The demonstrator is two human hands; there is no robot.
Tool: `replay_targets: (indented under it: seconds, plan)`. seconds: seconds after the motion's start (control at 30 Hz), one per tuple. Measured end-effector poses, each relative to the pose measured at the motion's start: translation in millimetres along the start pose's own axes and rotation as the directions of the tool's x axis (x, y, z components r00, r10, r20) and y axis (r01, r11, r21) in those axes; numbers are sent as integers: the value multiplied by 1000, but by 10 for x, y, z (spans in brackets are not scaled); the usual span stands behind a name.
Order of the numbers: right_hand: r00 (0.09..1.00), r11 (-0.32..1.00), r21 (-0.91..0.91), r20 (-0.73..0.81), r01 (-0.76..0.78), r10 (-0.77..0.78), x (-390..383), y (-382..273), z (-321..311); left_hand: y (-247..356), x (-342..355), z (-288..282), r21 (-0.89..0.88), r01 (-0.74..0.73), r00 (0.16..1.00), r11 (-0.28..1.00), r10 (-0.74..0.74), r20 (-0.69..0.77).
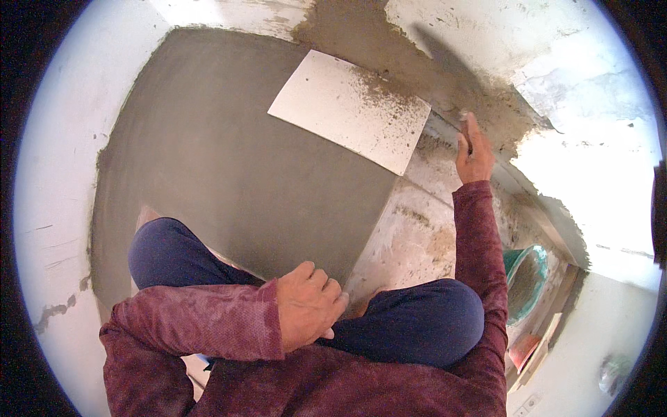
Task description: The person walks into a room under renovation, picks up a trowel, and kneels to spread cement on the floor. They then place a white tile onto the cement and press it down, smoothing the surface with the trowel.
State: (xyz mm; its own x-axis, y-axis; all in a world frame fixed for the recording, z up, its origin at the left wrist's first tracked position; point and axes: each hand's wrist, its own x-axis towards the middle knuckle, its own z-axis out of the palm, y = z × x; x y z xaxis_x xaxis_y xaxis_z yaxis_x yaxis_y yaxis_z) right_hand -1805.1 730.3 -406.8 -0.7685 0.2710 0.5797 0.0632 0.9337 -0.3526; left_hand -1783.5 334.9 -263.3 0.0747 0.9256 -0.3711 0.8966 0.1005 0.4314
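Observation:
I squat over a bed of smooth wet grey mortar (pixel 208 160) spread on the floor. A white square tile (pixel 340 104), spattered with mortar on its right side, lies on the bed's far corner. My right hand (pixel 474 154) reaches out past the tile's right edge and grips a small tool, mostly hidden by the fingers. My left hand (pixel 309 304) rests with curled fingers on my thigh between my knees (pixel 417 320), holding nothing.
Laid pale tiles (pixel 417 229) smeared with mortar adjoin the bed on the right. Rough mortar (pixel 389 48) is piled along the far wall. A green basin (pixel 528 278) holding mortar stands at the right. White walls surround the floor.

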Motion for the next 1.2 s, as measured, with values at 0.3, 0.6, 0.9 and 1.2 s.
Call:
replay_targets:
  seconds: [0.3,0.6,0.9,1.2]
  plan:
    - [986,994,-106,167,-12,29,47,-37,-127,15,-70,3,7,-28,999,1000,28,-32]
    - [996,988,-127,-23,85,-89,755,-645,-716,39,-192,-55,8,-32,990,999,32,-135]
    - [957,883,-437,286,171,-44,840,-877,-842,26,-495,-63,-32,-72,974,997,63,-219]
    - [938,785,-531,297,318,-179,1074,-898,-913,58,-649,61,44,61,966,997,-48,-253]
